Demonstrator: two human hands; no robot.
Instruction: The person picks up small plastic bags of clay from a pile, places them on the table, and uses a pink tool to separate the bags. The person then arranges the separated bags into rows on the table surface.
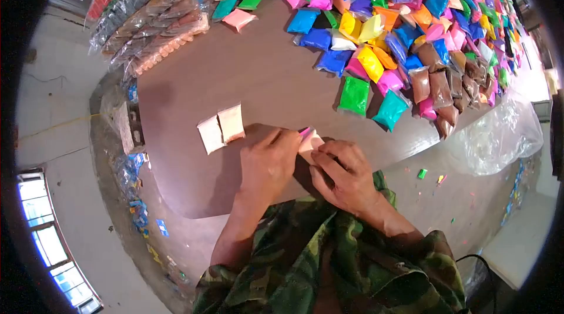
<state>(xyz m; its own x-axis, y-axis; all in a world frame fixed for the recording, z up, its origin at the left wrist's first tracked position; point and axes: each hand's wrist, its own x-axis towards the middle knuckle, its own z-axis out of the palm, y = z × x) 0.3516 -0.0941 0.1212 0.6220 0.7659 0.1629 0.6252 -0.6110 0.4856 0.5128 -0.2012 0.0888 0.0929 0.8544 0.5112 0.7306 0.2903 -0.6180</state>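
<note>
Near the table's front edge, a small pale pink packet [309, 144] is held between my two hands, with a bit of magenta showing at its upper left. My left hand [269, 160] has its fingers closed on the packet's left side, and the fingertips are partly hidden. From the right, my right hand [346, 174] pinches the same packet with thumb and bent fingers. To the left of my left hand, two pale cream packets [221, 128] lie side by side on the brown table [194, 87].
A large heap of colourful packets [370, 29] covers the table's back and right. Clear bags of packed pieces [150, 20] stack at the back left. A clear plastic bag [505, 137] hangs by the right edge. Scraps [139, 214] litter the floor.
</note>
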